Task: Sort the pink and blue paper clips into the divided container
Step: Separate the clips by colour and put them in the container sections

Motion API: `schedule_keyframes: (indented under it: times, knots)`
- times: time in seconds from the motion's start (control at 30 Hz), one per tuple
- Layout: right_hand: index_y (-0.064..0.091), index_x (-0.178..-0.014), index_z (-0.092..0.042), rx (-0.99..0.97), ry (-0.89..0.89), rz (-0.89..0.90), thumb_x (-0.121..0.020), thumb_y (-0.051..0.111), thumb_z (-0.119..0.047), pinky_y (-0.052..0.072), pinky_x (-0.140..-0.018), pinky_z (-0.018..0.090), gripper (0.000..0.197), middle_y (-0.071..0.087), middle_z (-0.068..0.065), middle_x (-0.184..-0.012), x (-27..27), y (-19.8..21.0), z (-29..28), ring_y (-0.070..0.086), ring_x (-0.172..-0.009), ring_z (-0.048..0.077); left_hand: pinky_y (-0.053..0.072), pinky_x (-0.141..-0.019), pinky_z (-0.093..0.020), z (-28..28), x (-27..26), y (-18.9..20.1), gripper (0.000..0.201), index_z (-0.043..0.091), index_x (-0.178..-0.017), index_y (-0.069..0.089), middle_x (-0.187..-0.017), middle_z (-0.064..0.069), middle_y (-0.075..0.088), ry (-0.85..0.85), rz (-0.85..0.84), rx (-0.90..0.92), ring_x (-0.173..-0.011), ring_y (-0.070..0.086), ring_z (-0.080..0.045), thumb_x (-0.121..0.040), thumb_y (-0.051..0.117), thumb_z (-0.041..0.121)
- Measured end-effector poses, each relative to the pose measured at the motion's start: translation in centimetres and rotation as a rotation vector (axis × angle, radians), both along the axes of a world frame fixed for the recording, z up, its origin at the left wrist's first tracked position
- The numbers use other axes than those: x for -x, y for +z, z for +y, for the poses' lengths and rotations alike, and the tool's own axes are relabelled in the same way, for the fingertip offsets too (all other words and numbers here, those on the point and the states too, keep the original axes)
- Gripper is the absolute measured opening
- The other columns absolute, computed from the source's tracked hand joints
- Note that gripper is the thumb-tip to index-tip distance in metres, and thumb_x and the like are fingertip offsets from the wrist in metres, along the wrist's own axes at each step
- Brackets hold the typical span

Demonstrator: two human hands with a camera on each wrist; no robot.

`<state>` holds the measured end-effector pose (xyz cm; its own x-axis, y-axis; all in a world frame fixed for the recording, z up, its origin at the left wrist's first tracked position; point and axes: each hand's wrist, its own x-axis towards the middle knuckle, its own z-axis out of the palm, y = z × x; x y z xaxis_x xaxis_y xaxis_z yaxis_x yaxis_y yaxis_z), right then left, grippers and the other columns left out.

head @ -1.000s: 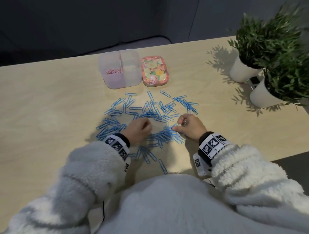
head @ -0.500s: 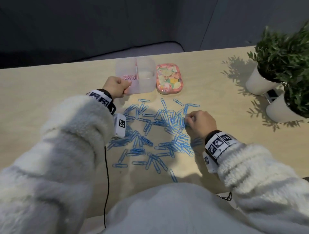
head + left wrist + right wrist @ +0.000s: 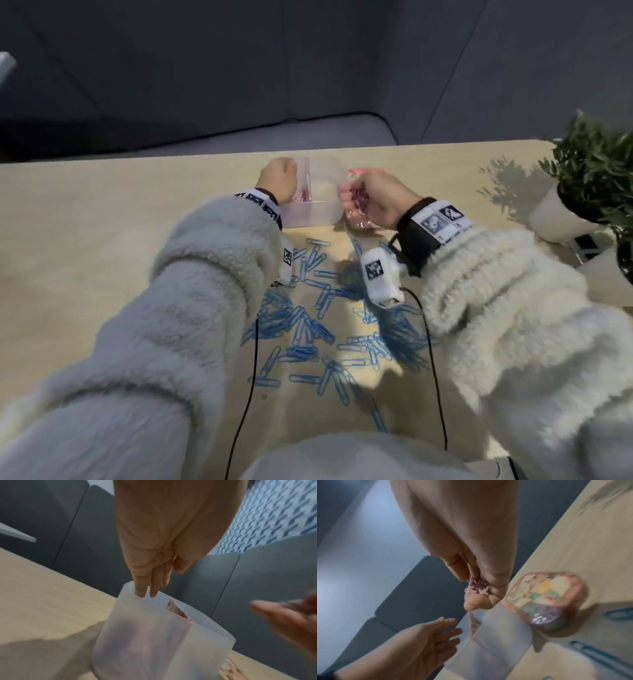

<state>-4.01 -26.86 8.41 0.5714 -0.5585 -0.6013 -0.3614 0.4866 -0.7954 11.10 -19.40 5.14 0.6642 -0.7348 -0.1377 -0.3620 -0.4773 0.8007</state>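
Observation:
The frosted divided container stands at the table's far side, with pink clips in its left compartment. My left hand hovers over that compartment; in the left wrist view its straight fingers reach the container's rim and hold nothing. My right hand is raised beside the container's right end, fingers curled round a bunch of pink paper clips. Many blue paper clips lie scattered on the table between my arms.
A flowered pink lid lies right of the container, mostly hidden by my right hand in the head view. Potted plants in white pots stand at the right edge. Wrist-camera cables hang over the near table edge.
My left hand left the blue pile and went to the container, where it stays. My right hand lifted from the pile to beside the container with pink clips in it.

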Motion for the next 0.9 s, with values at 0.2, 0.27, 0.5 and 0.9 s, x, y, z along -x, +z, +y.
schedule_keyframes:
  times: [0.2, 0.27, 0.5, 0.9]
  knots:
    - [0.04, -0.065, -0.014, 0.061, -0.051, -0.124, -0.086, 0.027, 0.001, 0.032, -0.049, 0.025, 0.029, 0.036, 0.003, -0.061, -7.5, -0.1, 1.5, 0.031, -0.047, 0.015, 0.042, -0.084, -0.013, 5.3, 0.1, -0.6, 0.027, 0.0, -0.102, 0.065, -0.112, -0.014, 0.066, 0.03, -0.098, 0.197, -0.099, 0.057, -0.02, -0.092, 0.041, 0.008]
    - [0.037, -0.064, -0.015, 0.041, -0.069, -0.123, -0.085, 0.032, 0.002, 0.027, -0.052, 0.028, 0.027, 0.033, 0.003, -0.063, -8.8, -0.8, 1.9, 0.028, -0.052, 0.016, 0.042, -0.092, -0.031, 8.0, 0.1, -1.5, 0.022, 0.004, -0.099, 0.067, -0.11, -0.013, 0.067, 0.026, -0.176, 0.147, -0.105, 0.057, -0.025, -0.089, 0.047, 0.006]
    - [0.05, -0.071, -0.016, 0.24, -0.073, -0.157, -0.091, 0.033, -0.002, 0.044, -0.054, 0.024, 0.03, 0.048, 0.003, -0.074, -4.6, -1.6, 1.5, 0.046, -0.059, 0.015, 0.036, -0.091, -0.028, 15.2, 0.7, -5.1, 0.023, 0.009, -0.11, 0.063, -0.121, -0.013, 0.058, -0.117, -0.097, -0.24, -0.114, 0.052, -0.026, -0.089, 0.055, 0.011]
    - [0.062, -0.114, -0.004, 0.928, 0.207, 0.687, -0.086, 0.05, -0.012, 0.044, -0.094, 0.046, 0.031, 0.054, 0.032, -0.115, 11.1, -10.9, -1.2, 0.053, -0.108, 0.046, 0.041, -0.099, -0.042, 11.4, 3.6, -7.0, 0.034, 0.01, -0.116, 0.058, -0.116, -0.018, 0.052, -0.255, -0.232, -0.347, -0.107, 0.051, -0.034, -0.087, 0.058, 0.028]
